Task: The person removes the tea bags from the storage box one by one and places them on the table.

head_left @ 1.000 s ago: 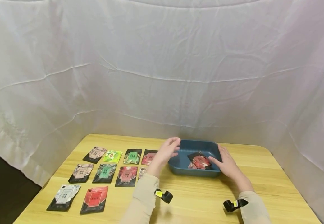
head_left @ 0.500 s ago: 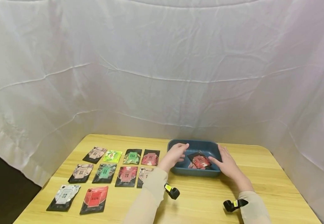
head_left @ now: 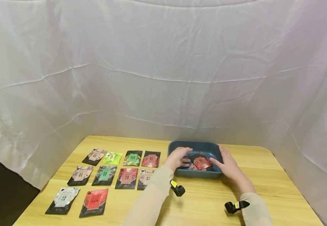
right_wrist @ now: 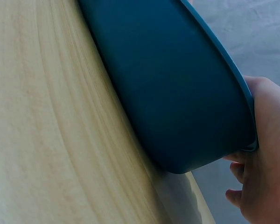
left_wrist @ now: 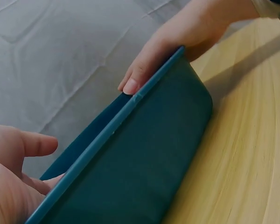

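Observation:
A blue rectangular plastic bin (head_left: pixel 200 174) stands near the back of the table. Red-and-black tea sachets (head_left: pixel 202 163) lie inside it, overlapping. My left hand (head_left: pixel 177 158) reaches over the bin's left side, its fingers loosely bent inside and left of the sachets; nothing shows in its grasp. In the left wrist view, part of that hand (left_wrist: pixel 11 163) is hidden behind the bin's rim. My right hand (head_left: pixel 229 164) holds the bin's right end, thumb over the rim and fingers outside. The right wrist view shows this hand (right_wrist: pixel 269 154) against the bin's end wall (right_wrist: pixel 177 93).
Several sachets lie in rows on the wooden table (head_left: pixel 208 201) to the left. They include a small bright-green one (head_left: pixel 113 158), a red one (head_left: pixel 94 201) and a white one (head_left: pixel 63 200). A pale curtain (head_left: pixel 163 78) surrounds the table at the back and sides.
My left hand has moved right and down, from above the bin's left edge to inside it. The right hand stays at the bin's right end. The sachets on the table remain in place.

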A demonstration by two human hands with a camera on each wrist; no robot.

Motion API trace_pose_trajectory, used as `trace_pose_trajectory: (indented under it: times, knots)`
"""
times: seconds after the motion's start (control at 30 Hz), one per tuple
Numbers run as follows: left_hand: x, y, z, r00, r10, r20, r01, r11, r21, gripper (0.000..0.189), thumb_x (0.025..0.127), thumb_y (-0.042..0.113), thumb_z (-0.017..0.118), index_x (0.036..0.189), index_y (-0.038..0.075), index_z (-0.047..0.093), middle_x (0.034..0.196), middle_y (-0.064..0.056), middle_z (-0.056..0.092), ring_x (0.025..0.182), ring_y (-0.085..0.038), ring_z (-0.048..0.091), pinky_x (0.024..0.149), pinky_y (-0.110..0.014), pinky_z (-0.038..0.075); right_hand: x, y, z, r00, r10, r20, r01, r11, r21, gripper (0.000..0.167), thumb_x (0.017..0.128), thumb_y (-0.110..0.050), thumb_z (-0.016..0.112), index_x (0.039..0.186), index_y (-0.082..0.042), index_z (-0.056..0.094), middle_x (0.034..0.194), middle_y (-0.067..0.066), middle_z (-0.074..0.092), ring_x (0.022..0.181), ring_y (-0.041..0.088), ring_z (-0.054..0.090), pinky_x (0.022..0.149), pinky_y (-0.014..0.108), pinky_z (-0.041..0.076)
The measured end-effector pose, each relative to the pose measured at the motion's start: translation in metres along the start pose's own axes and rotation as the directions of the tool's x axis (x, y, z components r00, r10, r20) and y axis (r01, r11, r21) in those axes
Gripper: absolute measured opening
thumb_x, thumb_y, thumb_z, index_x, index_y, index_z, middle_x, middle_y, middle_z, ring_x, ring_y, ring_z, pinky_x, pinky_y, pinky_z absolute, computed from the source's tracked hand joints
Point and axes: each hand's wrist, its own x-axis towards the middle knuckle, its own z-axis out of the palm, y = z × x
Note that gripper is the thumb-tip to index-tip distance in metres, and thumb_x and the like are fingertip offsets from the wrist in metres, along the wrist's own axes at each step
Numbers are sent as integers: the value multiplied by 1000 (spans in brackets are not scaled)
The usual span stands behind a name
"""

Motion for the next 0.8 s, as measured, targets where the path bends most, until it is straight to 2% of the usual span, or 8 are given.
trace_pose_trajectory:
  times: [0.1, 0.23, 0.37, 0.5, 0.63, 0.7, 0.8]
  knots:
    - [3, 0, 4, 999, -50, -20, 46, 988, -149, 61, 93, 21, 59, 147, 2, 37, 150, -36, 27, 123, -52, 49, 97, -57, 49, 1, 2, 1, 1000, -3, -6, 3, 1000, 1, 93, 95, -53, 53, 154, 5, 10, 158, 31, 12, 146, 50, 5, 115, 67, 10]
    - [6, 0, 11, 994, -104, -25, 90, 941, -326, 54, 92, 15, 58, 142, 0, 44, 150, -36, 25, 128, -56, 42, 102, -61, 44, 3, 5, 3, 1000, -10, -16, 10, 1000, -2, 92, 95, -52, 53, 154, 5, 11, 158, 31, 14, 146, 50, 6, 115, 67, 11]
    - [8, 0, 17, 991, -135, -23, 113, 904, -411, 48, 91, 13, 57, 136, 0, 49, 150, -36, 26, 131, -55, 40, 105, -61, 41, 3, 5, 3, 999, -17, -28, 17, 1000, -7, 89, 95, -50, 54, 153, 5, 14, 157, 32, 16, 146, 51, 8, 115, 67, 13]
    - [13, -1, 22, 985, -170, -33, 139, 891, -433, 47, 90, 13, 58, 134, -2, 50, 147, -36, 32, 130, -50, 44, 104, -58, 43, 2, 3, 3, 999, -18, -34, 17, 1000, -5, 88, 96, -49, 54, 153, 5, 15, 157, 32, 17, 146, 51, 8, 115, 66, 13]
    - [17, -2, 26, 982, -190, -24, 162, 890, -425, 47, 89, 12, 58, 133, -4, 51, 143, -36, 38, 129, -47, 46, 105, -54, 44, 2, 2, 2, 999, -18, -37, 18, 1000, -2, 88, 96, -49, 54, 153, 6, 15, 157, 32, 17, 146, 52, 9, 115, 66, 13]
    - [18, -4, 28, 981, -193, -21, 168, 901, -401, 46, 88, 12, 60, 131, -5, 53, 138, -36, 43, 125, -44, 51, 102, -51, 47, 2, 2, 2, 999, -22, -38, 22, 1000, -1, 88, 95, -49, 54, 153, 6, 16, 157, 32, 18, 145, 52, 9, 115, 66, 13]
    - [20, -6, 29, 981, -191, -14, 177, 930, -321, 46, 87, 14, 62, 128, -6, 54, 126, -32, 54, 109, -36, 59, 90, -44, 52, 2, 3, 2, 999, -30, -41, 30, 1000, 0, 87, 95, -48, 54, 152, 6, 16, 156, 33, 19, 145, 52, 9, 116, 66, 13]
